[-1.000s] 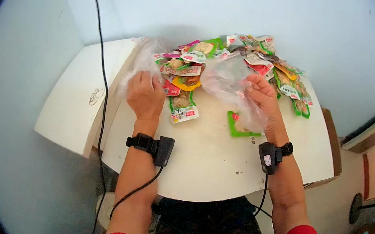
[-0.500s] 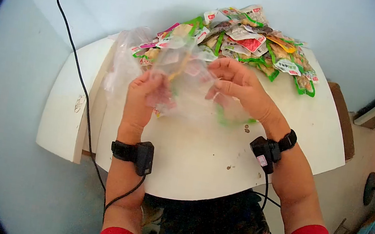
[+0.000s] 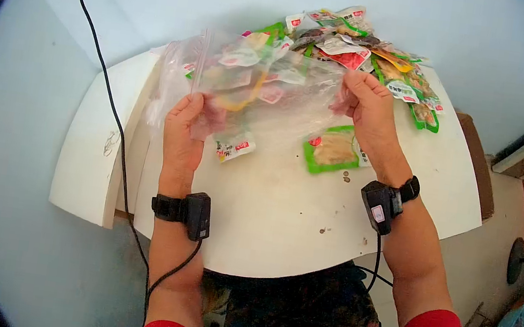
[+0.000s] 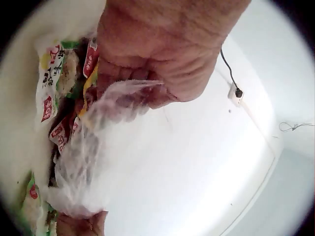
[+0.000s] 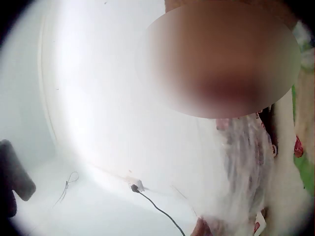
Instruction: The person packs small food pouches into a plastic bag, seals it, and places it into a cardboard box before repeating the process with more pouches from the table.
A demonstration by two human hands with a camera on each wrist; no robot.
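Note:
A clear plastic bag (image 3: 301, 92) is stretched between my two hands above the table, with a seal-like strip along its left side. My left hand (image 3: 181, 136) pinches the bag's left end between thumb and fingers; my right hand (image 3: 374, 115) pinches the other end. In the left wrist view the bag (image 4: 81, 167) hangs thin and crumpled from the left hand (image 4: 152, 54). A blurred patch covers most of the right hand in the right wrist view. Below the bag lie a green-edged food packet (image 3: 335, 150) and a white-ended packet (image 3: 234, 147).
Many colourful food packets (image 3: 399, 79) are heaped along the wall at the back of the white table (image 3: 266, 230). More clear plastic (image 3: 164, 94) lies at the table's left. A black cable (image 3: 109, 90) runs down on the left, beside a white board (image 3: 94, 155).
Both hands have lifted the clear bag off the table area and turned it, then drawn it out taut sideways. The green-edged packet under it now shows in full.

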